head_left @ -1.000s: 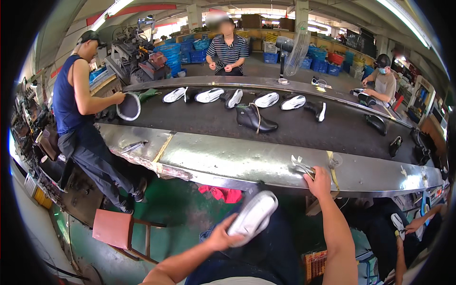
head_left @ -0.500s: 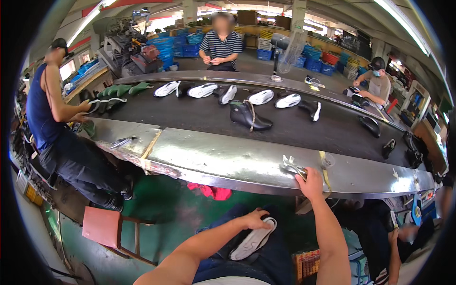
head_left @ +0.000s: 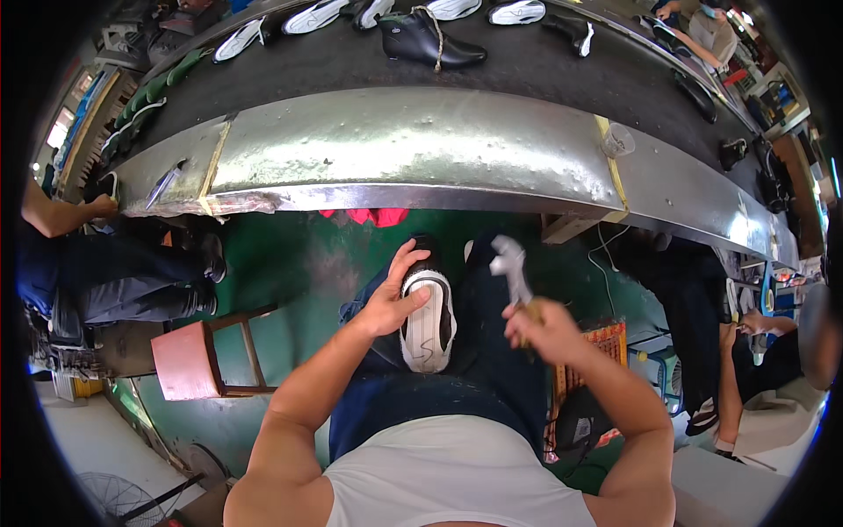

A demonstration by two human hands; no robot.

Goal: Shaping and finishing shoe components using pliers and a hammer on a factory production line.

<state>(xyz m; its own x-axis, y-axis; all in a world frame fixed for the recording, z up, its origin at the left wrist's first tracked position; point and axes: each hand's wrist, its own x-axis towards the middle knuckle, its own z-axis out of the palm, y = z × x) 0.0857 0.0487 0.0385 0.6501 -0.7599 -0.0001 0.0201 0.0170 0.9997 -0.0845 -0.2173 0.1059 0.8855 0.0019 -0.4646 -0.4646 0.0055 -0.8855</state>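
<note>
Here, shoe [head_left: 428, 321], sole up, long axis twelve-to-six; left hand [head_left: 391, 299] grips its nine-o'clock side; right hand [head_left: 537, 329], at three o'clock, clasps pliers [head_left: 511, 268].

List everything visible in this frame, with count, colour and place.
shoe: one, black with white sole, sole up on the person's lap
metal tool: one, silvery, raised over the lap
conveyor belt: one, dark, top
metal ledge: one, silver, along the belt's near edge
black boot: one, on the belt
white-soled shoes: several, belt's far edge
stool: one, red seat, left floor
co-workers: seated left and right
left hand: on the shoe
right hand: gripping the tool
</note>
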